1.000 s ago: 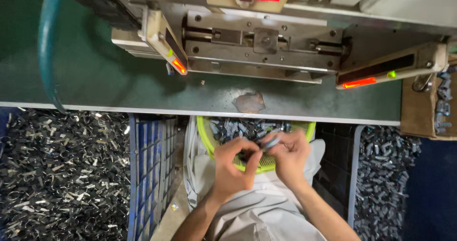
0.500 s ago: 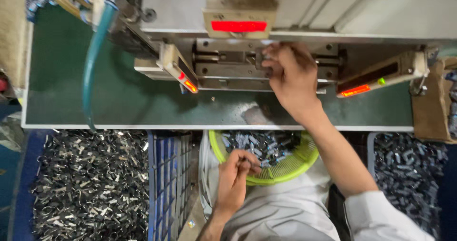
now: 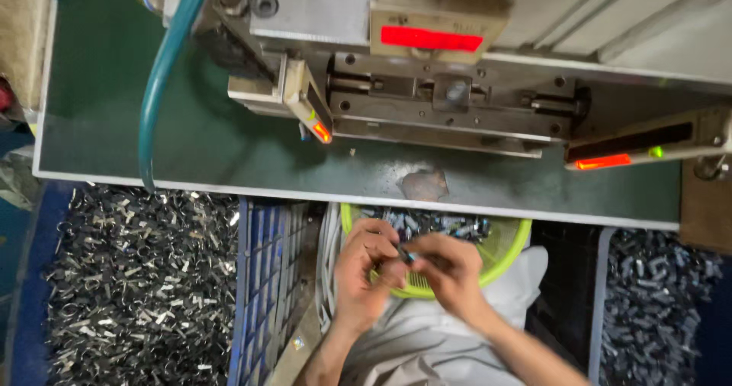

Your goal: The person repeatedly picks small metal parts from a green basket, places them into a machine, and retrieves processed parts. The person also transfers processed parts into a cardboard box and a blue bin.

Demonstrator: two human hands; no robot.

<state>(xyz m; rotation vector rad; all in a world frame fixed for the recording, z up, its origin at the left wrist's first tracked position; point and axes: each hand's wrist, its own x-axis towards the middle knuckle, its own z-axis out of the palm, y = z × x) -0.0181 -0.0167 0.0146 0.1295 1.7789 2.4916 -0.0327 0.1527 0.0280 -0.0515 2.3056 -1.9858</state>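
Observation:
My left hand and my right hand meet over a yellow-green basket in my lap. Between their fingertips they pinch a small dark metal part. The basket holds several more small metal parts. Above the hands is the green table of a press machine, with its grey metal die block under a red lit strip.
A heap of shiny metal pieces lies at the left beside a blue crate wall. Another pile of dark metal parts sits at the right. A teal hose curves down over the table. Orange-lit sensor bars flank the die.
My right hand has come back from the machine's die down to the basket and joined my left hand on a small part. The camera view shifted slightly.

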